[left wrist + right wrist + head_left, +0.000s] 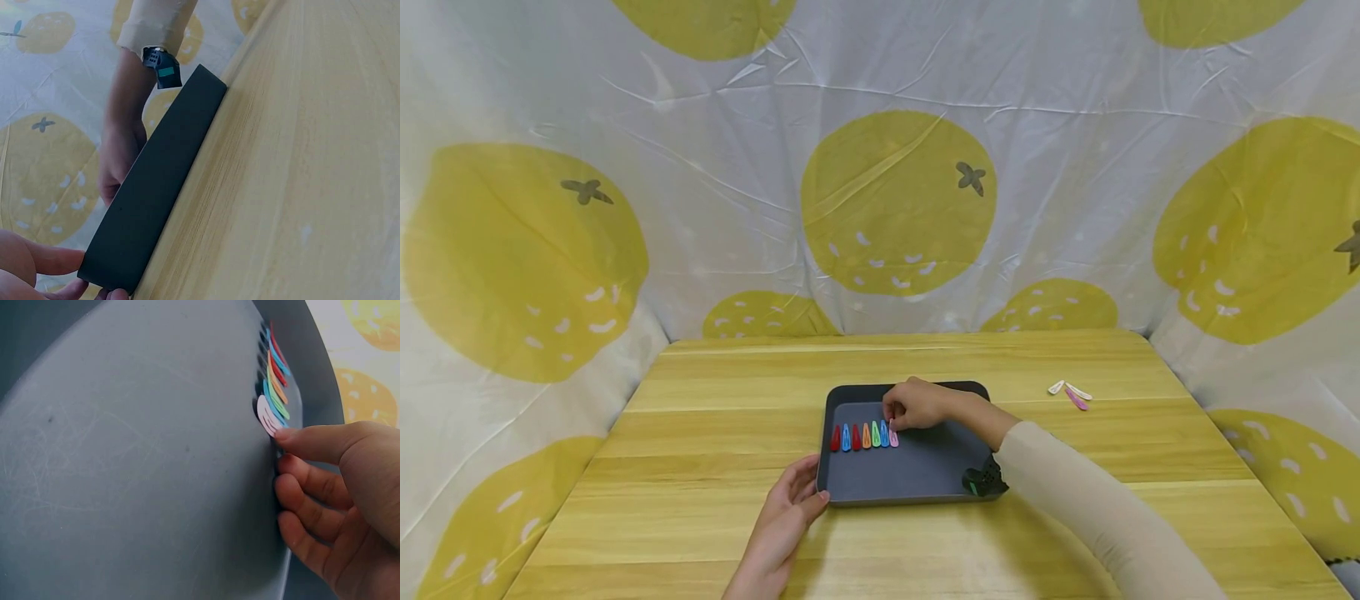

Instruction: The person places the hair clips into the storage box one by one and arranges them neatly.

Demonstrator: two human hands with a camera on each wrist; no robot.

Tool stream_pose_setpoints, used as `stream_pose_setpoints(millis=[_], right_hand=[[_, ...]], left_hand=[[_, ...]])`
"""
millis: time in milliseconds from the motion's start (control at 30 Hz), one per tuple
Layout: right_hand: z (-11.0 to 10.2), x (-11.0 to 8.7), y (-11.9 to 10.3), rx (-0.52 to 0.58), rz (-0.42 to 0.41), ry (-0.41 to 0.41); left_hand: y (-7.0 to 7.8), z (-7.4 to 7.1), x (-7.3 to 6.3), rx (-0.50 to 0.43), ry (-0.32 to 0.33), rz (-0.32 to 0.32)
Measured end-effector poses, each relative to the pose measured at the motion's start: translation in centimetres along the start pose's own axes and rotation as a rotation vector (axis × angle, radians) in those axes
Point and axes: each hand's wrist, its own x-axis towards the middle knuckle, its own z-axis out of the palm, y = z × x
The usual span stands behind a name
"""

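A dark grey tray (917,479) lies on the wooden table. My left hand (786,517) grips its near left corner, with the thumb at the rim. Inside, several snap hair clips stand side by side in a row: red, blue, red, orange (867,436), green, blue and pink. My right hand (917,404) reaches over the tray and pinches the end of the pink hair clip (267,416) at the row's right end, between thumb and index finger. In the right wrist view its other fingers lie curled near the tray floor.
Two white hair clips (1078,392) and a pink one (1077,400) lie loose on the table (715,417), right of the tray. A dark wrist device (985,478) sits under the right forearm, over the tray's near right corner. A lemon-print curtain (895,200) hangs behind.
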Motion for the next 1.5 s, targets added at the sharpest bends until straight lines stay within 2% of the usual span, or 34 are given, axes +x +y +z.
stream_pose_setpoints(millis=[667, 1133, 1500], right_hand=[[-0.5, -0.4, 0.5, -0.009, 0.0, 0.02], [-2.4, -2.8, 1.0, 0.001, -0.039, 0.078], [-4.0, -4.9, 1.7, 0.001, -0.031, 0.101]], left_hand=[[0.1, 0.2, -0.1, -0.002, -0.013, 0.007], [0.1, 0.1, -0.1, -0.001, -0.017, 0.013], [0.1, 0.0, -0.2, -0.009, -0.027, 0.004]])
